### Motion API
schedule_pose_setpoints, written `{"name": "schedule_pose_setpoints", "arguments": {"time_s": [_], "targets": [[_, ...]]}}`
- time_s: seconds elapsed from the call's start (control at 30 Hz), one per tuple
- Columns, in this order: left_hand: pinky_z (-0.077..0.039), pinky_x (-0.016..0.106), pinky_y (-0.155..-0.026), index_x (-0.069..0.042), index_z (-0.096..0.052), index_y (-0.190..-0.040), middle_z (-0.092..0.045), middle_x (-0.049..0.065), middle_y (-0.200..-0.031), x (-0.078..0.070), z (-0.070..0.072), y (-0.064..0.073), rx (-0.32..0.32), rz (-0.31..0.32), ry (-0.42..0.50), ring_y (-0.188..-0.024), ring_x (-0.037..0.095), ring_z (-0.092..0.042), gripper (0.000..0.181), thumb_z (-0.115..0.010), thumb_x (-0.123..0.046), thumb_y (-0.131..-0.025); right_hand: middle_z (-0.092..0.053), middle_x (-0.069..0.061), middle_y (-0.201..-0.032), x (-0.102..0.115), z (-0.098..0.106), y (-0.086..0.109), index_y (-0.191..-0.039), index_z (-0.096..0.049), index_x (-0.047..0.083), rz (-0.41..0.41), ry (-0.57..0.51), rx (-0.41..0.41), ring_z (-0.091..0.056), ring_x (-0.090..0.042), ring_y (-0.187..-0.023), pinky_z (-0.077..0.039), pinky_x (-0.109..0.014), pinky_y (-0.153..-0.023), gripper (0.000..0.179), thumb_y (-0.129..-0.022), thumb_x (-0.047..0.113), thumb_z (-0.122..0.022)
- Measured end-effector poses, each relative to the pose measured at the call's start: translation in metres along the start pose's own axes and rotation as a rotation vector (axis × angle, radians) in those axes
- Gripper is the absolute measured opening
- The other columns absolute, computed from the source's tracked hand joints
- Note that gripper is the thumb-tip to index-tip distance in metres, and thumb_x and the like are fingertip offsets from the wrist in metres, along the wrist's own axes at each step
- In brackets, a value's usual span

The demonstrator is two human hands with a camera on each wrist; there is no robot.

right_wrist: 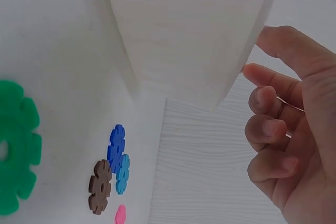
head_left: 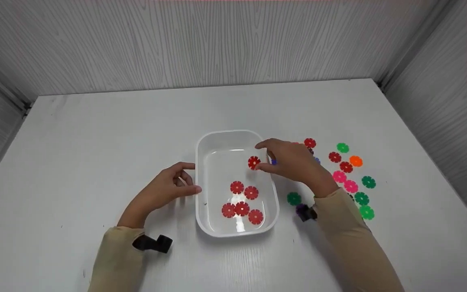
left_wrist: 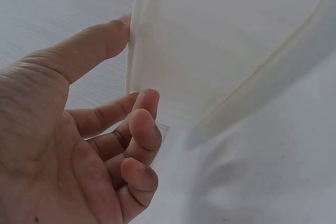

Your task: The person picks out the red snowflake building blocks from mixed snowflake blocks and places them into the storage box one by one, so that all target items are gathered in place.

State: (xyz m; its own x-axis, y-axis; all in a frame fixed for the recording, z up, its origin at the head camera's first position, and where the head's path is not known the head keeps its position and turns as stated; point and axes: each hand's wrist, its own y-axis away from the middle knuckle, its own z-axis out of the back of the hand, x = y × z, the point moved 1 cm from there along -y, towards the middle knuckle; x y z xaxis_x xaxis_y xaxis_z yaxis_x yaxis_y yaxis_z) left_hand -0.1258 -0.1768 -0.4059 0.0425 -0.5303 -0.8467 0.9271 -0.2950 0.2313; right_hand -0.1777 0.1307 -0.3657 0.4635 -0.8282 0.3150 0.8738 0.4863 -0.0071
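A white plastic tray (head_left: pixel 236 233) with rounded corners holds several red notched flower-shaped discs (head_left: pixel 241 209) near its front end. My left hand (head_left: pixel 162 188) is at its left side, with the thumb tip (left_wrist: pixel 122 27) against the rim and the index finger reaching the wall. Over the right rim is my right hand (head_left: pixel 290 160), its thumb and index finger spread apart. Beside that thumb tip, inside the tray's outline, appears another red disc (head_left: pixel 253 162). Both hands' other fingers bend loosely and hold nothing.
Loose discs lie on the white table (head_left: pixel 108 162) to the right, including an orange disc (head_left: pixel 356 161), a pink disc (head_left: pixel 351 186) and a green disc (head_left: pixel 294 198). The right wrist view shows a brown disc (right_wrist: pixel 100 187) beside blue ones. A wood-grained panel (head_left: pixel 201 44) stands behind.
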Motion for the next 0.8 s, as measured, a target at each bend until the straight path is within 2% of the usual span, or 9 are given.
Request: {"name": "schedule_pose_setpoints", "arguments": {"time_s": [0.27,0.47,0.6,0.8], "targets": [[-0.043,0.030,-0.070,-0.008,-0.048,-0.136,-0.059,0.007,-0.100,-0.001,0.000,0.002,0.004,0.014,-0.003,-0.080,0.019,-0.053,0.064,-0.075,-0.032,-0.083,-0.065,-0.009,-0.100,-0.011,-0.001,0.003,-0.135,-0.054,0.015,-0.039,-0.055,-0.005,-0.057,-0.020,-0.077,-0.057,-0.036,-0.071,0.058,-0.085,0.039,-0.072],[-0.043,0.030,-0.070,-0.007,-0.048,-0.136,-0.059,0.007,-0.099,0.000,0.001,0.002,0.000,0.005,0.001,-0.079,0.018,-0.053,0.066,-0.076,-0.033,-0.082,-0.062,-0.006,-0.094,-0.026,0.007,0.005,-0.136,-0.052,0.017,-0.107,-0.096,0.021,-0.058,-0.017,-0.067,-0.056,-0.032,-0.066,0.057,-0.087,0.038,-0.071],[-0.043,0.030,-0.071,-0.007,-0.048,-0.136,-0.060,0.006,-0.099,0.000,0.000,0.002,0.000,0.005,-0.005,-0.079,0.018,-0.053,0.066,-0.075,-0.033,-0.082,-0.062,-0.009,-0.101,-0.042,0.012,0.008,-0.138,-0.051,0.018,-0.158,-0.095,0.027,-0.058,-0.021,-0.079,-0.056,-0.036,-0.069,0.057,-0.088,0.038,-0.069],[-0.044,0.030,-0.071,-0.007,-0.049,-0.136,-0.059,0.006,-0.098,-0.001,0.001,0.001,-0.002,-0.003,-0.010,-0.079,0.018,-0.053,0.066,-0.075,-0.033,-0.082,-0.059,-0.011,-0.107,-0.076,0.019,0.019,-0.141,-0.047,0.017,-0.210,-0.090,-0.025,-0.054,-0.023,-0.086,-0.053,-0.039,-0.073,0.058,-0.090,0.038,-0.066]]}}
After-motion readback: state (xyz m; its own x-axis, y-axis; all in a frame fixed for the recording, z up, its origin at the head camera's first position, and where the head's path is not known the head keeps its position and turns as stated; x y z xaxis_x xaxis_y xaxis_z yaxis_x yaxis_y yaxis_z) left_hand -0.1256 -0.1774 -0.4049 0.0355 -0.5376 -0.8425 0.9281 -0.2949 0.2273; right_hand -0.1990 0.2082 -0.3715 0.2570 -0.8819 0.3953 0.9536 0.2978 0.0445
